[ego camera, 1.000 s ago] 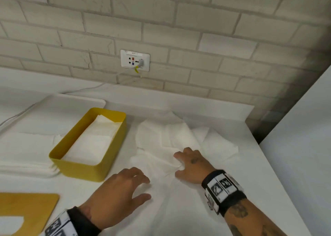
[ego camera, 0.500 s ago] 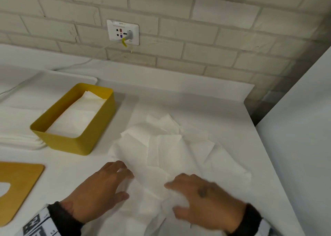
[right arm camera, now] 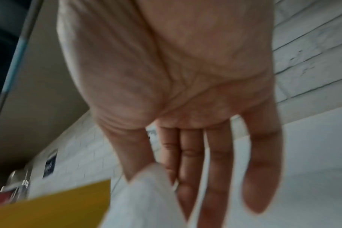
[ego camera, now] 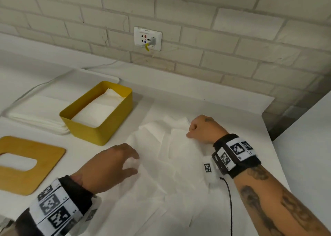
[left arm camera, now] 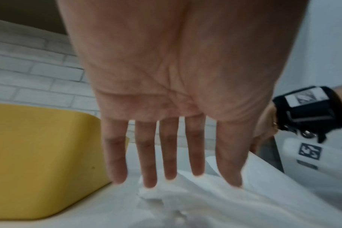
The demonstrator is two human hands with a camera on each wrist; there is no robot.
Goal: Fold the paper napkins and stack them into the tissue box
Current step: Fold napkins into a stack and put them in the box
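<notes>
A loose pile of white paper napkins lies spread on the white table. My left hand rests on the pile's left edge with straight, spread fingers touching the paper. My right hand is at the pile's far side. There its thumb and forefinger pinch the corner of one napkin, as the right wrist view shows. The yellow tissue box stands open to the left of the pile, with folded napkins lying flat inside it. The box wall also shows in the wrist views.
A wooden lid with a slot lies at the front left. Behind it a stack of flat napkins sits on a white tray. A brick wall with a socket and cable runs along the back. The table's edge is on the right.
My right hand has moved from the near side of the pile to its far side and now pinches a napkin corner. The left hand stays on the pile's left edge.
</notes>
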